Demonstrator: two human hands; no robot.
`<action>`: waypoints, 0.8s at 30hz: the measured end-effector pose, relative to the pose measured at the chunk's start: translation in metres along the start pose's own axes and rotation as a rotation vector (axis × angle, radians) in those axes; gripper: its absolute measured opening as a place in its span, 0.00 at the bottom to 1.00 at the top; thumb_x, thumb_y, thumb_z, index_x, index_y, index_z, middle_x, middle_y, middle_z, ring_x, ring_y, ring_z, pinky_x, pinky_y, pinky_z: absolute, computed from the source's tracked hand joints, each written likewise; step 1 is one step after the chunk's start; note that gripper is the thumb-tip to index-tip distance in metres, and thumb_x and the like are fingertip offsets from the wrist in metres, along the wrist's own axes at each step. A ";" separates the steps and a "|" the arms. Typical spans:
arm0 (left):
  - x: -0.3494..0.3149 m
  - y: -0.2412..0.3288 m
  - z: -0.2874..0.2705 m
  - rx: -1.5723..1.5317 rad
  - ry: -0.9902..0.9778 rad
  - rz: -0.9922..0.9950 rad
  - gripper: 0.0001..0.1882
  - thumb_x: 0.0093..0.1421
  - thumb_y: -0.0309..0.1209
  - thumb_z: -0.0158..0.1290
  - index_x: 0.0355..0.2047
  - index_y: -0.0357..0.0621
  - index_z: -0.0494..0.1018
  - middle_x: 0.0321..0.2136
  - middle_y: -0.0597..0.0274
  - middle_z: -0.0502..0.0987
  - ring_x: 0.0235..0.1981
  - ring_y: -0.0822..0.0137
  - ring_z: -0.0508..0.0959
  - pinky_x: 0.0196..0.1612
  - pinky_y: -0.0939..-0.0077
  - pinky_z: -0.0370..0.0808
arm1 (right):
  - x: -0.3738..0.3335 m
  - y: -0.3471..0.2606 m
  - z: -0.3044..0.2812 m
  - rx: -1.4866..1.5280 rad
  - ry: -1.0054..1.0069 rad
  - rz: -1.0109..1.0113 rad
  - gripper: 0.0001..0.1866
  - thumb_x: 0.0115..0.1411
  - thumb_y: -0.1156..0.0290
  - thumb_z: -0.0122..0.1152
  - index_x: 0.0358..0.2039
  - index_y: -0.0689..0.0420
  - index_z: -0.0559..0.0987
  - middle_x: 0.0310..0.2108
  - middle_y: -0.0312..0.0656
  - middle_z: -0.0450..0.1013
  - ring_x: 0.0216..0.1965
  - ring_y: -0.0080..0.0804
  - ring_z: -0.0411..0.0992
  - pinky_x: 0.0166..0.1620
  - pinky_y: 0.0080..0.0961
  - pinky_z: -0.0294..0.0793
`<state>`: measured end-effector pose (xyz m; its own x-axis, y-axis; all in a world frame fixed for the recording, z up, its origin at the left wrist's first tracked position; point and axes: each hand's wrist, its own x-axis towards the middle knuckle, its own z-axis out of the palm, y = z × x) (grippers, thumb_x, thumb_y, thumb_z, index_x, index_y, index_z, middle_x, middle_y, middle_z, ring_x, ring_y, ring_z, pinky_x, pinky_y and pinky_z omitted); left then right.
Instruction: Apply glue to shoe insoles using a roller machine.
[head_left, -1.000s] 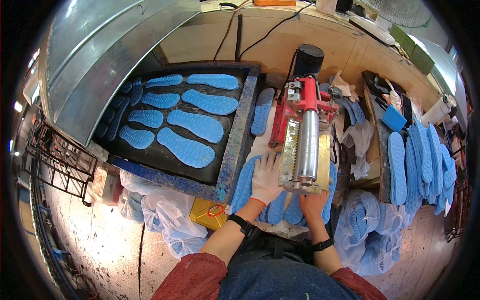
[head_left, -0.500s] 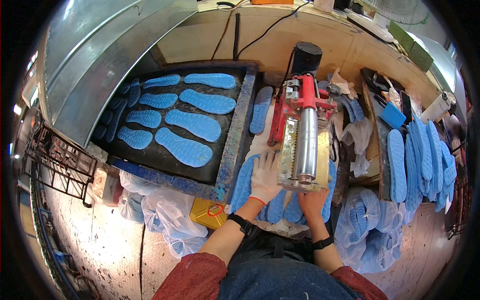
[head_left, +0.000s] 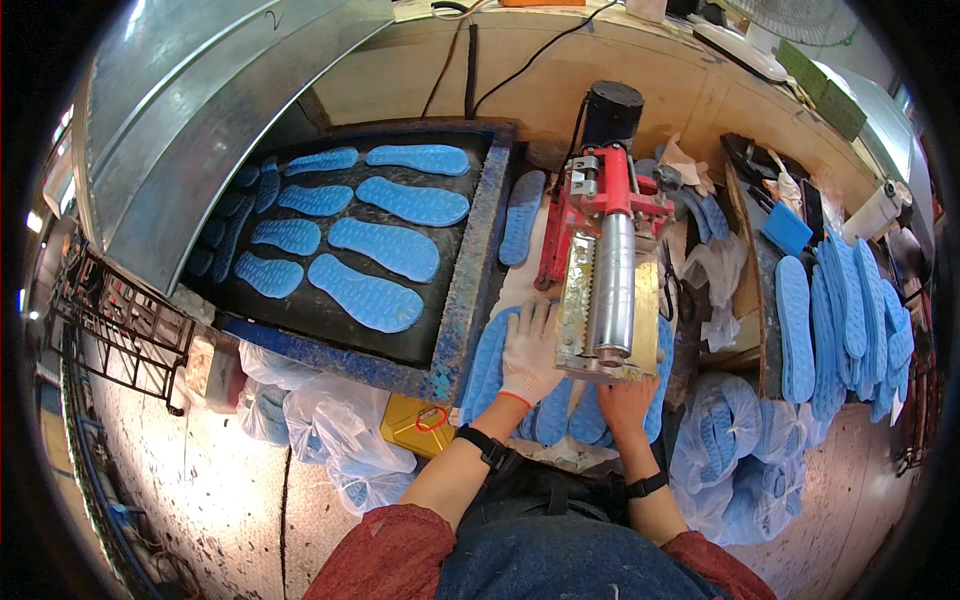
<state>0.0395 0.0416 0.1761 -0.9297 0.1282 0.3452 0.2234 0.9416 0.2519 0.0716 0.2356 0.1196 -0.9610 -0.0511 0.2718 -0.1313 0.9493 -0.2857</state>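
Note:
My left hand, in a thin white glove with an orange cuff, lies with fingers stretched over blue insoles at the left side of a red roller machine. My bare right hand reaches to the machine's near edge. Its fingertips are hidden under the metal plate below the steel roller, so what they hold cannot be seen. Several more blue insoles lie between my wrists, partly under the machine. Another insole rests left of the machine.
On the left, a black belt in a blue-stained frame carries rows of blue insoles under a metal hood. Stacked insoles lean at right. Bagged insoles sit below, and a yellow can stands near my left forearm.
The insoles on the black belt have shifted slightly left. The sheen on the steel roller differs. Both my hands stay in nearly the same place.

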 end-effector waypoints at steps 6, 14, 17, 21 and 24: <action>0.001 0.003 -0.014 -0.098 -0.024 -0.045 0.32 0.53 0.42 0.52 0.55 0.36 0.64 0.53 0.47 0.66 0.56 0.50 0.62 0.57 0.55 0.59 | 0.003 -0.004 -0.004 -0.004 0.021 -0.039 0.35 0.50 0.61 0.64 0.58 0.57 0.68 0.62 0.53 0.58 0.65 0.57 0.50 0.59 0.52 0.54; -0.005 -0.004 0.012 -0.135 0.054 -0.043 0.29 0.53 0.40 0.51 0.53 0.36 0.68 0.55 0.47 0.65 0.56 0.48 0.62 0.58 0.54 0.58 | 0.006 -0.012 -0.016 0.080 0.051 -0.008 0.38 0.47 0.65 0.65 0.60 0.58 0.65 0.63 0.52 0.56 0.65 0.57 0.50 0.60 0.52 0.54; -0.005 -0.014 0.037 -0.822 0.109 -0.168 0.29 0.53 0.41 0.51 0.53 0.37 0.68 0.55 0.47 0.65 0.56 0.48 0.62 0.58 0.55 0.58 | 0.008 -0.019 -0.021 0.097 0.091 -0.004 0.37 0.47 0.65 0.65 0.59 0.58 0.66 0.63 0.52 0.56 0.66 0.57 0.50 0.60 0.51 0.53; -0.007 -0.012 0.042 -0.670 0.023 -0.137 0.30 0.53 0.43 0.51 0.54 0.39 0.68 0.56 0.48 0.65 0.57 0.48 0.61 0.58 0.54 0.58 | 0.004 -0.016 -0.019 0.073 0.143 0.013 0.38 0.47 0.65 0.66 0.59 0.57 0.66 0.63 0.51 0.56 0.66 0.56 0.50 0.60 0.51 0.53; -0.011 -0.017 0.054 -0.646 0.003 -0.116 0.32 0.53 0.45 0.52 0.55 0.41 0.68 0.56 0.48 0.64 0.58 0.48 0.60 0.59 0.53 0.57 | 0.004 -0.013 -0.020 0.081 0.117 0.024 0.36 0.47 0.66 0.66 0.58 0.57 0.67 0.63 0.52 0.56 0.66 0.55 0.50 0.60 0.50 0.54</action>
<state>0.0295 0.0408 0.1190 -0.9579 0.0353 0.2850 0.2530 0.5731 0.7795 0.0746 0.2288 0.1426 -0.9297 0.0126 0.3680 -0.1321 0.9214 -0.3654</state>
